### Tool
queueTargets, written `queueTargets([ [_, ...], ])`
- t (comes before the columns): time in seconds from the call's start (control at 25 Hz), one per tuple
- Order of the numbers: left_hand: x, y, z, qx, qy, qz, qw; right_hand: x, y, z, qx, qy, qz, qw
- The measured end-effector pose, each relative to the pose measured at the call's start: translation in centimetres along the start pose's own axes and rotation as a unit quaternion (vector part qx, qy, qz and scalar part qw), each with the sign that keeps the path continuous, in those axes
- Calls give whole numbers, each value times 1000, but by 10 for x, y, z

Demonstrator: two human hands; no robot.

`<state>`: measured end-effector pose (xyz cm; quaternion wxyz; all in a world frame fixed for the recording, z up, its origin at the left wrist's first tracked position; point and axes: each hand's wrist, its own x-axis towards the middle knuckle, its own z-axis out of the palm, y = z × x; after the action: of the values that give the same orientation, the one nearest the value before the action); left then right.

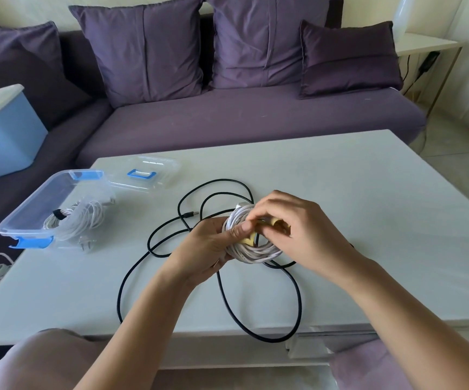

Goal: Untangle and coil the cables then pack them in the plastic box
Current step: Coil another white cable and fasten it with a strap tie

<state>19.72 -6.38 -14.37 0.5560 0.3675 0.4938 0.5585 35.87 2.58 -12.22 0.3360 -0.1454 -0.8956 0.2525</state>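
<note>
Over the middle of the white table (368, 206), my left hand (208, 249) grips a coiled white cable (253, 250) from the left, thumb across the coil. My right hand (298, 229) pinches a yellow strap (272, 222) that runs around the coil. A long black cable (222, 288) lies loose in loops under and around the hands, one plug end (192, 213) showing. The clear plastic box (30, 209) with blue clips stands open at the left and holds another coiled white cable (75, 218) bound with a black tie.
The box's clear lid (146, 174) with a blue handle lies behind the box. A purple sofa (241, 116) with cushions runs behind the table. A blue bin (0, 136) sits on the sofa at left. The black cable hangs over the table's front edge.
</note>
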Motion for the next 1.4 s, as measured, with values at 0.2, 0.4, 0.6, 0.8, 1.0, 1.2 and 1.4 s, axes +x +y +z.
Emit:
queueTargets([
  [0.2, -2, 2, 9, 38, 63, 32, 997, 1, 0, -3, 84, 32, 35, 995],
  [0.4, -1, 2, 11, 321, 250, 120, 906, 4, -2, 3, 209, -20, 250, 945],
  [0.6, -9, 2, 26, 446, 283, 223, 819, 3, -15, 26, 294, 50, 393, 870],
  [0.8, -14, -4, 27, 479, 236, 300, 791, 3, -16, 41, 400, 98, 439, 799],
  [1.0, -10, -6, 19, 493, 208, 321, 782, 2, -17, 55, 555, 93, 404, 722],
  [1.2, -7, -3, 14, 462, 199, 313, 806, 4, -20, 51, 678, 55, 324, 657],
  [1.4, -5, 9, 10, 450, 179, 273, 832, 8, -13, 45, 659, 13, 341, 670],
])
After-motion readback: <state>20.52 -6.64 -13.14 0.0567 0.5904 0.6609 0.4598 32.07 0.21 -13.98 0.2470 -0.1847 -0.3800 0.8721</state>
